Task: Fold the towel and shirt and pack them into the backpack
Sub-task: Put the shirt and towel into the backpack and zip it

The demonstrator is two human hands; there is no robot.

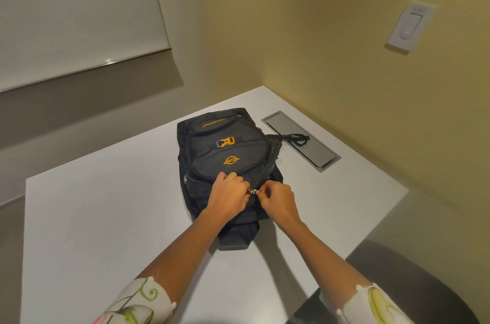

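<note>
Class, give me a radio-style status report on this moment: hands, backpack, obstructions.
Left hand grips backpack fabric beside zipper. Right hand pinches zipper pull. Backpack lies on white table; no obstruction seen.

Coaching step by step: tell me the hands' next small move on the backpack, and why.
Probably draw the zipper pull along with the right hand while the left hand braces the backpack: both hands meet at that pull, and no towel or shirt is in view.
</note>
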